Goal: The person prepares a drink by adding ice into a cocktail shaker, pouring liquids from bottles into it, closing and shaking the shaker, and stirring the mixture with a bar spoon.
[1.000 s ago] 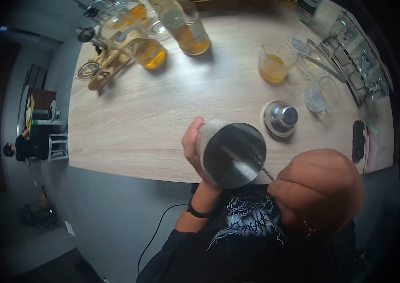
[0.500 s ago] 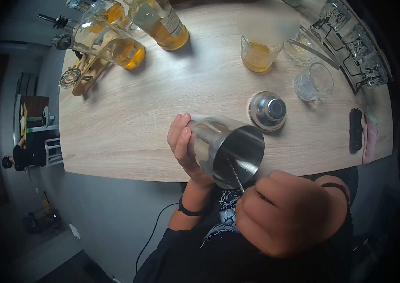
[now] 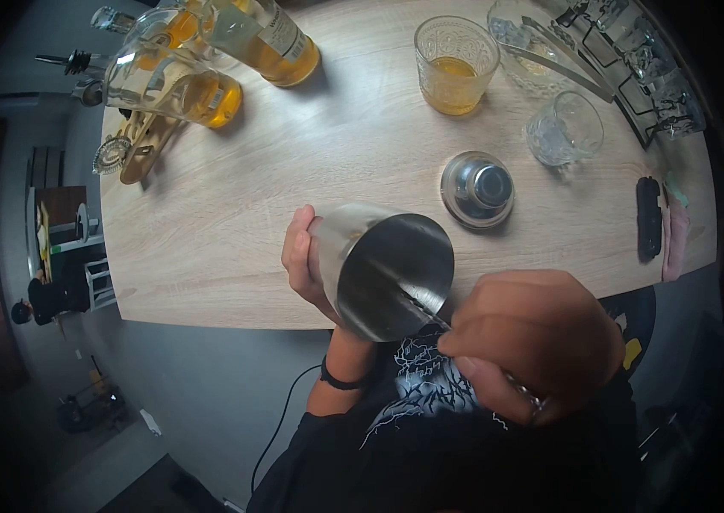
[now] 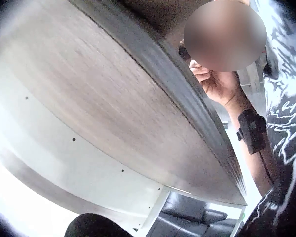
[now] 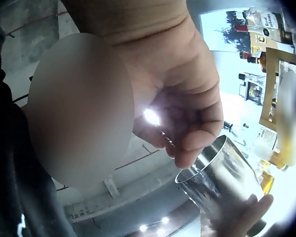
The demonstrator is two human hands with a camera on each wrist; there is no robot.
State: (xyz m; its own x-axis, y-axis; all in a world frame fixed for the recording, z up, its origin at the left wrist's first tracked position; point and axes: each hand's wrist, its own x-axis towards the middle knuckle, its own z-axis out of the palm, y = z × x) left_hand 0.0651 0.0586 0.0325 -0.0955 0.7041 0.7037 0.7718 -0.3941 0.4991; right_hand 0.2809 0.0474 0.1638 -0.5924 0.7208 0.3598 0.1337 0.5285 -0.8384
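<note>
My left hand (image 3: 300,256) grips a steel shaker tin (image 3: 347,232) from its left side, tilted so the mouth faces up and to the right in the head view. A bar spoon with a twisted shaft (image 3: 432,318) is pinched in my right hand (image 3: 537,342), its lower part inside the tin. In the right wrist view, curled fingers hold the spoon close over the rim of the tin (image 5: 227,177), and left-hand fingers wrap its far side. The tin's contents are hidden. A steel shaker top (image 3: 477,190) stands on the table just beyond.
A patterned glass with amber liquid (image 3: 456,81), a glass of ice (image 3: 563,132) and metal tongs (image 3: 554,68) are at the back right. Bottles (image 3: 264,43), a jug (image 3: 178,90) and a strainer (image 3: 111,154) stand back left. A black case (image 3: 648,220) lies near the right edge.
My right hand has swung toward my body and back up, shifting the spoon's angle inside the tin. The tin has tipped and turned slightly in my left hand. Both grips stay.
</note>
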